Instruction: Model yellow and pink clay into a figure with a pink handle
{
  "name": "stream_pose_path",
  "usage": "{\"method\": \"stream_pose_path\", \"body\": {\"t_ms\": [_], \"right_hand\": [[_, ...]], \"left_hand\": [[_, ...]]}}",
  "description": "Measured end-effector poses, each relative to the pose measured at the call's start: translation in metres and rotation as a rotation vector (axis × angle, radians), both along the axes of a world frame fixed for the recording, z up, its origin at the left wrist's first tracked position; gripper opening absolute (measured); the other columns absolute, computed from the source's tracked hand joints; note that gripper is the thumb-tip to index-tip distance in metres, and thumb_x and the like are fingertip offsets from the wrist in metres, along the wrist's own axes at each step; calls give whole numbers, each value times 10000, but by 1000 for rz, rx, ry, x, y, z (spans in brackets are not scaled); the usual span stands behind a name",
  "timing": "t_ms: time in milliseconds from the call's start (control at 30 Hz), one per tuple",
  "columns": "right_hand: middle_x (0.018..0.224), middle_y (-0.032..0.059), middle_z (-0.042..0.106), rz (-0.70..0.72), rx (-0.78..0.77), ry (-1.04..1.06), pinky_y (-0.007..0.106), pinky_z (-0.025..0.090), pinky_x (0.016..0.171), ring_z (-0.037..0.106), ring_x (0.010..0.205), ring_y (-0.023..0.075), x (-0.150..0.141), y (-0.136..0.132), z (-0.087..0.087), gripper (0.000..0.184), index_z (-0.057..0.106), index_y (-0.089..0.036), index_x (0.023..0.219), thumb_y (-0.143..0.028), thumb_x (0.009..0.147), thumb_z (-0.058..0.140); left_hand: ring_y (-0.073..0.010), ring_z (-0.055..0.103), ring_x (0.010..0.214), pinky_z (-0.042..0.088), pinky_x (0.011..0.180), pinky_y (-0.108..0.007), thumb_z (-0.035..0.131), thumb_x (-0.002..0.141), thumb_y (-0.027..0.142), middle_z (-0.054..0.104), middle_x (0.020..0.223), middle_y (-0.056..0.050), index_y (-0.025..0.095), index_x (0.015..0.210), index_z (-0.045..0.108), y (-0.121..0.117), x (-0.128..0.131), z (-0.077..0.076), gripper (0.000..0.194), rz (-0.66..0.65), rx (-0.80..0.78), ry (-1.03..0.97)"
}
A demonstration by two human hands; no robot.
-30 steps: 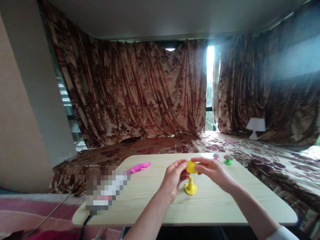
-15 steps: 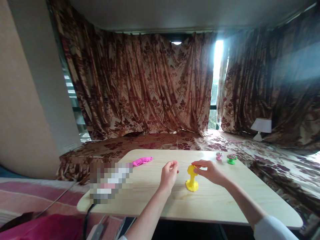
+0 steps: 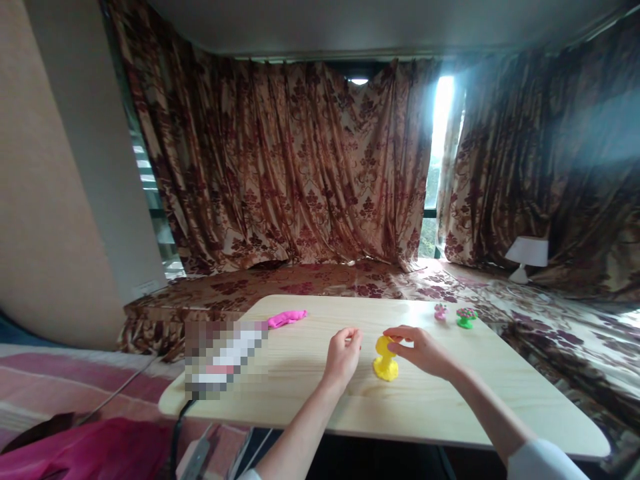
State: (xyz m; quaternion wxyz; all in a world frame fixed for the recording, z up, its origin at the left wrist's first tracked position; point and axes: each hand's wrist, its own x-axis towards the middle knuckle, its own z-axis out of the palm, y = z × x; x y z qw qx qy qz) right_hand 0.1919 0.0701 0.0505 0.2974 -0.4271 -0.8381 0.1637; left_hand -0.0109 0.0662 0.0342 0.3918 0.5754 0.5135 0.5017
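Observation:
A yellow modelling-clay piece (image 3: 385, 365), with a wide frilled base, a short stem and a rounded top, stands upright on the table. My right hand (image 3: 414, 348) grips its top from the right, thumb in front and fingers above, covering part of it. To the left of the clay is my left hand (image 3: 344, 355), apart from it, with its fingers curled together; whether anything small lies inside is hidden. Farther back on the right stand a small pink clay figure (image 3: 440, 312) and a green clay mushroom (image 3: 467, 318) with a dotted cap.
A lump of bright pink clay (image 3: 287, 319) lies at the table's back left. Beside it is a blurred-out object (image 3: 227, 357) with a black cable. The pale wooden table (image 3: 300, 400) has rounded corners. A white lamp (image 3: 527, 257) stands on the cloth-covered ledge behind.
The yellow clay looks shorter, its top lower and closer to the base, with my right hand still on it. My left hand keeps its curled pose. The view has shifted slightly.

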Motion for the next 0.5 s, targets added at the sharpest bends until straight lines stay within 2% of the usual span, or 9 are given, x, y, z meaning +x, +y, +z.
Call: {"method": "stream_pose_path", "body": {"t_ms": [233,500], "right_hand": [[1129,59,616,-5,-17,60,393,508,836,620,952,180,5,-5,7,257,577,-178,1124,-321,920,514],[1107,56,626,-66,11,187,385,507,834,621,943,172,21,-11,7,237,592,-181,1095,-321,925,505]], "left_hand": [[-205,626,937,525,793,-404,549,895,304,613,1127,-68,157,1128,569,4,5,4,277,-53,41,41],[-208,615,973,514,824,-416,546,897,294,604,1158,-73,168,1126,574,13,17,12,262,-228,87,98]]}}
